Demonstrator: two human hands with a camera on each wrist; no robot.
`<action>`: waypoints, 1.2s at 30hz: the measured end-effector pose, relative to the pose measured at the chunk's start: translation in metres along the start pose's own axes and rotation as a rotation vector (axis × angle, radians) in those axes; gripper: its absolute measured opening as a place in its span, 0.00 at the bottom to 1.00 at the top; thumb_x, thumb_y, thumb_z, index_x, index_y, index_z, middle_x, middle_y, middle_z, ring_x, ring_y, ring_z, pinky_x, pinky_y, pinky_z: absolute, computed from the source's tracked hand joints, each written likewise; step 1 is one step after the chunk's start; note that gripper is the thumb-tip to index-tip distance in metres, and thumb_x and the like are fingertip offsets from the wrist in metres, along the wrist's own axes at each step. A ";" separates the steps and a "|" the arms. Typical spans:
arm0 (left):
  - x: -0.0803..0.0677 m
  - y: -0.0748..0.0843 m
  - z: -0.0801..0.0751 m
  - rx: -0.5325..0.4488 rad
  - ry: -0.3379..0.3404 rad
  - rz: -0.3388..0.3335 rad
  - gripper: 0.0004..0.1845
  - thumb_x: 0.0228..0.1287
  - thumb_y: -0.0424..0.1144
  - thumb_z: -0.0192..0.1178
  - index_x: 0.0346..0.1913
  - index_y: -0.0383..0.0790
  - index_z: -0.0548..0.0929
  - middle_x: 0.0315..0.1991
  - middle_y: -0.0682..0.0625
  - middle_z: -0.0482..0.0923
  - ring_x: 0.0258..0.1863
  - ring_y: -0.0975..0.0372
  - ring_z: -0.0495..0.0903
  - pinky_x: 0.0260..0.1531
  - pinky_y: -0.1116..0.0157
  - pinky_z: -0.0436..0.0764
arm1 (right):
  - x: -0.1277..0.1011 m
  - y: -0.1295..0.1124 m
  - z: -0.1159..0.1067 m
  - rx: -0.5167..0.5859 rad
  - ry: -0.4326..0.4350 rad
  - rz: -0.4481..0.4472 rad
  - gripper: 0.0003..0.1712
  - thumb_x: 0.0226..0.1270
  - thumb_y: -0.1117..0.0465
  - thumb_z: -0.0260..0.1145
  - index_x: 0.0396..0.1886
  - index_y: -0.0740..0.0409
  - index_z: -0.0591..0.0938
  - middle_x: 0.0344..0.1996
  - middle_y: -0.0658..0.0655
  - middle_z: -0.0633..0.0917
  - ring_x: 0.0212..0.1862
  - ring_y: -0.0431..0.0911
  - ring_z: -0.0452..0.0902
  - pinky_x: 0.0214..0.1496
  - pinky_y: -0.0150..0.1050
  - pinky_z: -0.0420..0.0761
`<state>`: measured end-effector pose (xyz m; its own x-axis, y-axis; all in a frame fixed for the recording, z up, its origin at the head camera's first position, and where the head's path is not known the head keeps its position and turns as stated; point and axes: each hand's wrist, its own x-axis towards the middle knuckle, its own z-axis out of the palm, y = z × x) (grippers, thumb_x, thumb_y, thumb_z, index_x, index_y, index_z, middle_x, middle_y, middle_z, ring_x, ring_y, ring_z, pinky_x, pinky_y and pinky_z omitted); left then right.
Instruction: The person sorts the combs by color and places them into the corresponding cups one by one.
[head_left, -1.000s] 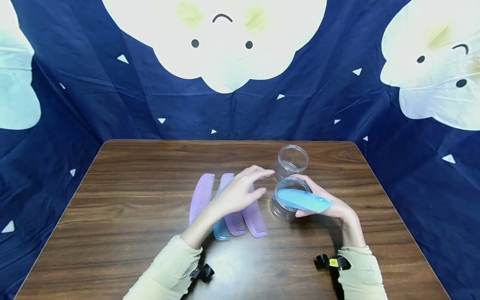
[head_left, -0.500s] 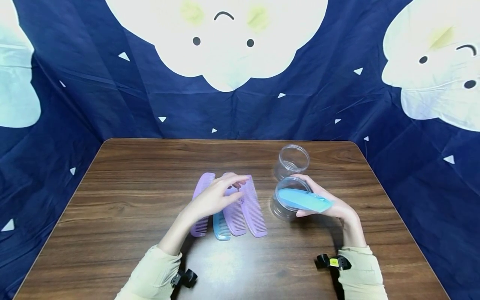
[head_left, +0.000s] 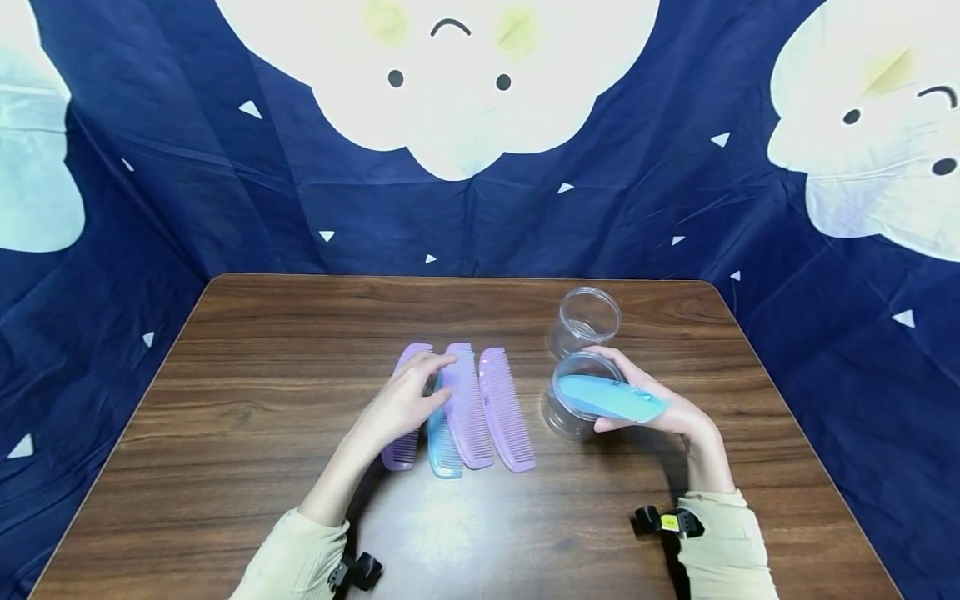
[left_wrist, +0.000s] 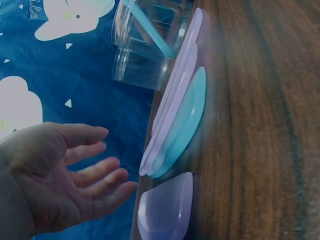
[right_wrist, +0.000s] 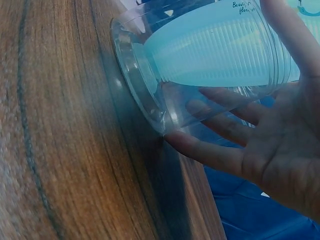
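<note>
Clear plastic jar [head_left: 573, 407], holding a blue comb [head_left: 611, 398], sits steadied by the right hand [head_left: 660, 412], fingers curled round it. Left of the jar, the left hand [head_left: 401, 400] hovers loose-fingered and empty over the combs [head_left: 468, 408] on the tabletop [head_left: 262, 350]; I'd pinch one comb by its spine.

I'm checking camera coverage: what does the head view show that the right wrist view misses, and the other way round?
Only the head view shows the left hand over the row of combs, the second clear jar behind, and the blue backdrop. Only the right wrist view shows the fingers pressed against the near jar's base and the comb's printed lettering. Both show the right hand holding the near jar with the blue comb in it, on the wooden table.
</note>
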<state>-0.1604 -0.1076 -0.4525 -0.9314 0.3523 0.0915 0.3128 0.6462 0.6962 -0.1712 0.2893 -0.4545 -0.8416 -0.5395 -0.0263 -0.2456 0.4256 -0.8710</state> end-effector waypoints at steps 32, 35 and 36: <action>0.005 0.021 0.030 0.207 -0.061 -0.316 0.50 0.47 0.36 0.80 0.76 0.38 0.68 0.70 0.33 0.69 0.69 0.40 0.69 0.63 0.38 0.76 | 0.000 -0.003 0.000 0.006 0.005 0.002 0.61 0.49 0.66 0.83 0.80 0.44 0.59 0.74 0.56 0.70 0.73 0.59 0.66 0.65 0.27 0.71; 0.006 0.021 0.030 0.196 -0.054 -0.318 0.51 0.46 0.35 0.80 0.76 0.38 0.68 0.70 0.33 0.68 0.68 0.40 0.69 0.65 0.39 0.75 | 0.000 -0.004 0.000 0.004 0.003 -0.004 0.61 0.50 0.66 0.83 0.80 0.45 0.59 0.74 0.57 0.70 0.72 0.59 0.66 0.65 0.27 0.71; 0.007 0.021 0.031 0.192 -0.050 -0.317 0.51 0.46 0.35 0.80 0.76 0.38 0.68 0.69 0.32 0.68 0.68 0.39 0.69 0.65 0.39 0.75 | 0.000 -0.004 0.000 -0.001 0.005 -0.003 0.60 0.50 0.65 0.83 0.80 0.44 0.59 0.74 0.57 0.70 0.72 0.59 0.66 0.65 0.27 0.71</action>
<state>-0.1548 -0.0708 -0.4593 -0.9788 0.1441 -0.1459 0.0437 0.8418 0.5380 -0.1696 0.2876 -0.4515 -0.8432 -0.5372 -0.0216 -0.2486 0.4251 -0.8703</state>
